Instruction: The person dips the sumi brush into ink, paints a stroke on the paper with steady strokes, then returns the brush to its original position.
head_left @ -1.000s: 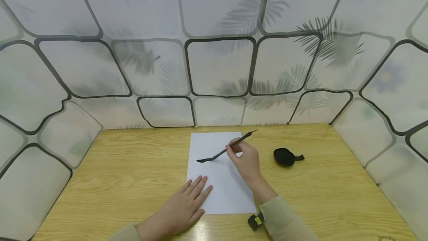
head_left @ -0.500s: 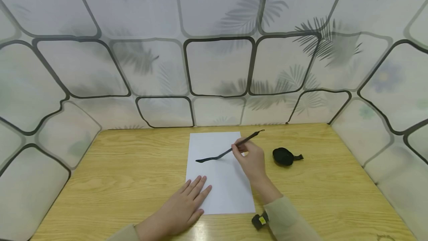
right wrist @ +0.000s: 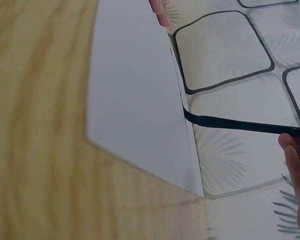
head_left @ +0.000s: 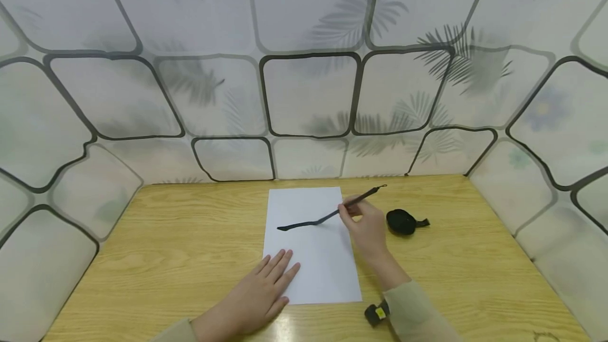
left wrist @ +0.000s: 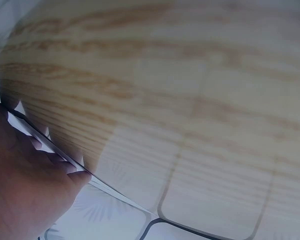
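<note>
A white sheet of paper (head_left: 313, 268) lies on the wooden table, bearing a black painted stroke (head_left: 294, 225) across its upper half. My left hand (head_left: 258, 297) rests flat on the sheet's lower left edge, fingers straight and slightly spread. In my right hand (head_left: 368, 228) I pinch a dark brush (head_left: 360, 198) between thumb and fingers, its handle slanting up to the right with a small loop on the end. The brush tip touches the paper at the right end of the stroke. In the right wrist view, the brush (right wrist: 235, 124) reaches to the sheet (right wrist: 140, 100).
Right of the paper sits a small black dish (head_left: 401, 222) with a short handle. A black wrist camera (head_left: 377, 313) with a yellow mark is at the right sleeve. Patterned fabric walls (head_left: 311, 94) enclose the wooden table (head_left: 190, 236) at back and sides.
My right hand has moved to the right with the brush, and the black stroke on the paper has grown longer that way. The left hand stays in place.
</note>
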`<control>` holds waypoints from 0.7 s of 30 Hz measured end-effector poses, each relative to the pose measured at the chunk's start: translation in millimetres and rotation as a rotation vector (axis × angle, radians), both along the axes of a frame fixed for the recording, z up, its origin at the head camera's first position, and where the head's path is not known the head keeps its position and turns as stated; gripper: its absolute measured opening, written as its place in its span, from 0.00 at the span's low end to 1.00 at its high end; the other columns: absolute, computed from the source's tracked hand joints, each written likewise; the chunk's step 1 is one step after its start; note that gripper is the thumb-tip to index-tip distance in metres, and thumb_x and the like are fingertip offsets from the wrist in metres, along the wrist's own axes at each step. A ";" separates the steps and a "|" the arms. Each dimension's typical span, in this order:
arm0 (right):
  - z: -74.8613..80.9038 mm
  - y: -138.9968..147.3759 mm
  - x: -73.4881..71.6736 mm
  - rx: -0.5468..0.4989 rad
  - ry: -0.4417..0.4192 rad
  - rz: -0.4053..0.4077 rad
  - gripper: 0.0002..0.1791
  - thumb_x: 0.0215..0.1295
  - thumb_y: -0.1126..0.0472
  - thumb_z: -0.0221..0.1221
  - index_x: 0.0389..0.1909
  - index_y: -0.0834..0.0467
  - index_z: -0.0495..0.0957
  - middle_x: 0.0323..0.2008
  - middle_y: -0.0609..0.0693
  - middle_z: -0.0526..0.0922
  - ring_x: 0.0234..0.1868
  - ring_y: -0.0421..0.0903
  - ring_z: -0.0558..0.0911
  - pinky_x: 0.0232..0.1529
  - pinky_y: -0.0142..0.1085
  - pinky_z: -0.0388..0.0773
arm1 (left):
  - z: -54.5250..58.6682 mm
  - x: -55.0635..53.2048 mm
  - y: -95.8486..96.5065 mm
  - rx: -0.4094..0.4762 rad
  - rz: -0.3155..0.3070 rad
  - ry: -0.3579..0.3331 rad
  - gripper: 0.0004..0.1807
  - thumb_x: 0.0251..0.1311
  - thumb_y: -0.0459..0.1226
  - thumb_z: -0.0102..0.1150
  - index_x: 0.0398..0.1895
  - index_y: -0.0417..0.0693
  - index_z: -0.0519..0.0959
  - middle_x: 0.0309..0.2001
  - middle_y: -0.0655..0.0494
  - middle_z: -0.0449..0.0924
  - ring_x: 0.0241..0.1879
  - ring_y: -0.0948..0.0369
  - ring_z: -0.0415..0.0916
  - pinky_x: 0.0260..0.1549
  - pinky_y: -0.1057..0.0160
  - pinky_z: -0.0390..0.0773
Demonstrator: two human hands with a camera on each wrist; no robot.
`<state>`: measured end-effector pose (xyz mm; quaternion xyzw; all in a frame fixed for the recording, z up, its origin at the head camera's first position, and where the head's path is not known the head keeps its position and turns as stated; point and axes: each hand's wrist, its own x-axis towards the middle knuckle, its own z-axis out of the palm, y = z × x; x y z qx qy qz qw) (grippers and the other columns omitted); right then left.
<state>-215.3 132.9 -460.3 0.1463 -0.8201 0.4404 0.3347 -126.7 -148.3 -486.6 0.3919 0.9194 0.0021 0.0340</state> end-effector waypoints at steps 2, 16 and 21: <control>-0.3 2.6 0.2 0.002 0.018 0.003 0.05 0.62 0.73 0.70 0.34 0.62 0.86 0.31 0.55 0.90 0.28 0.49 0.90 0.32 0.28 0.86 | 0.6 0.3 0.0 0.002 0.001 0.000 0.33 0.83 0.52 0.40 0.84 0.49 0.60 0.85 0.42 0.53 0.85 0.47 0.54 0.80 0.45 0.64; -4.1 20.3 1.3 0.011 0.044 -0.024 0.06 0.61 0.75 0.70 0.34 0.63 0.86 0.29 0.55 0.90 0.26 0.49 0.89 0.32 0.22 0.83 | 1.1 1.1 -0.1 0.005 -0.007 0.023 0.33 0.83 0.51 0.42 0.84 0.48 0.61 0.85 0.41 0.55 0.84 0.47 0.55 0.79 0.45 0.65; -4.0 24.6 3.5 0.008 0.014 -0.022 0.05 0.62 0.74 0.70 0.35 0.63 0.86 0.30 0.56 0.90 0.28 0.50 0.90 0.34 0.18 0.81 | -0.5 0.9 -0.4 0.007 -0.012 0.033 0.33 0.83 0.51 0.42 0.83 0.48 0.61 0.84 0.41 0.56 0.84 0.46 0.55 0.79 0.45 0.65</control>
